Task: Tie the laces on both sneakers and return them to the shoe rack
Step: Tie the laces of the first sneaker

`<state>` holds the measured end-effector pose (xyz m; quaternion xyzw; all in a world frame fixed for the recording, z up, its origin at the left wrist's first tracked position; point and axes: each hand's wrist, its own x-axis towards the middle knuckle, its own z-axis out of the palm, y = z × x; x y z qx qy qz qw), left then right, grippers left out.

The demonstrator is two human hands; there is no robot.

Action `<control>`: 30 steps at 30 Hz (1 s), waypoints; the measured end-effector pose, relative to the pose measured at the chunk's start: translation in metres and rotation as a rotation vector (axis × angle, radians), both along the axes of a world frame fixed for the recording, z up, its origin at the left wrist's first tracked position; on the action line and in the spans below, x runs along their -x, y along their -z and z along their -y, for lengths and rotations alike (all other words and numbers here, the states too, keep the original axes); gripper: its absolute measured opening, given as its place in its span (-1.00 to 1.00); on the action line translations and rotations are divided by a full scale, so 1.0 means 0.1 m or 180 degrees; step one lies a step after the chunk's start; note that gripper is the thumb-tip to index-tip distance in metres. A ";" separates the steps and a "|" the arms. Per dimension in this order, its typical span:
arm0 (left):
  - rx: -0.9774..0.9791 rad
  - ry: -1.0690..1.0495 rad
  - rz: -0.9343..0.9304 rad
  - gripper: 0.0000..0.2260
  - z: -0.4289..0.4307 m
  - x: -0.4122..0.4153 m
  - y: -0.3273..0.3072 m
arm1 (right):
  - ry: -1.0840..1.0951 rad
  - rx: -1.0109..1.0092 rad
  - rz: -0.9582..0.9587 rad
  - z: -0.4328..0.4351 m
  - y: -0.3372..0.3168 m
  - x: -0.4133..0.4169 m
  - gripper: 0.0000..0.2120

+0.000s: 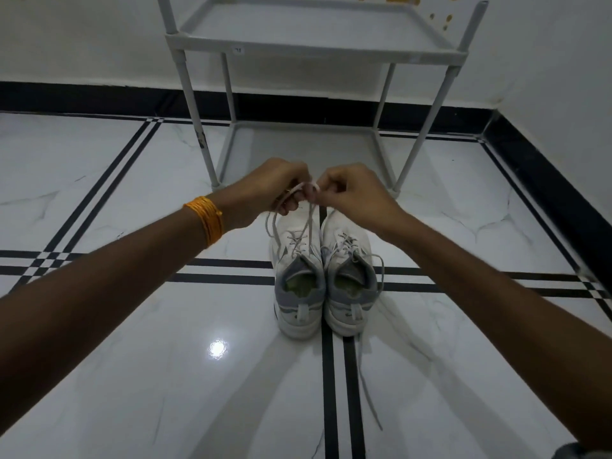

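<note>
On the tiled floor (132, 376), two white sneakers stand side by side, toes toward the shoe rack (311, 48), heels toward the viewer. Just above the left sneaker (296, 260), the left hand (265, 190) and right hand (357, 190) pinch its raised laces (306, 223). Beside the right sneaker (351, 260), a loose lace (367, 389) trails.

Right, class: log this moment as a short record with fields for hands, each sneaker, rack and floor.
left hand: pinching left sneaker's lace
right hand: pinching the same lace
left sneaker: on floor, lace lifted, bow unfinished
right sneaker: on floor, touching the left one, lace loose, trailing toward the camera
rack: grey, beyond the sneakers, no shoes on visible shelves
floor: white tile, black stripes
</note>
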<state>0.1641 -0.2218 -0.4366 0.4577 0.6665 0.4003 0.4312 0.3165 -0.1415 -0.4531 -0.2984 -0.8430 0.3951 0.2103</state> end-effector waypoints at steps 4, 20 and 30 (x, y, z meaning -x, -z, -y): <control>-0.0008 0.0146 0.0400 -0.76 0.04 0.19 0.06 | 0.0158 0.0968 -0.0677 -0.05 -0.31 -0.07 -0.81; -0.1829 -0.0374 -0.2619 -0.80 -0.13 -0.25 0.56 | 0.0095 0.2459 -0.2000 -0.16 -0.65 0.13 -0.78; -0.2476 -0.0248 -0.3496 -0.89 -0.02 -0.19 0.45 | 0.0869 0.3228 -0.1918 -0.27 -0.32 0.12 -0.90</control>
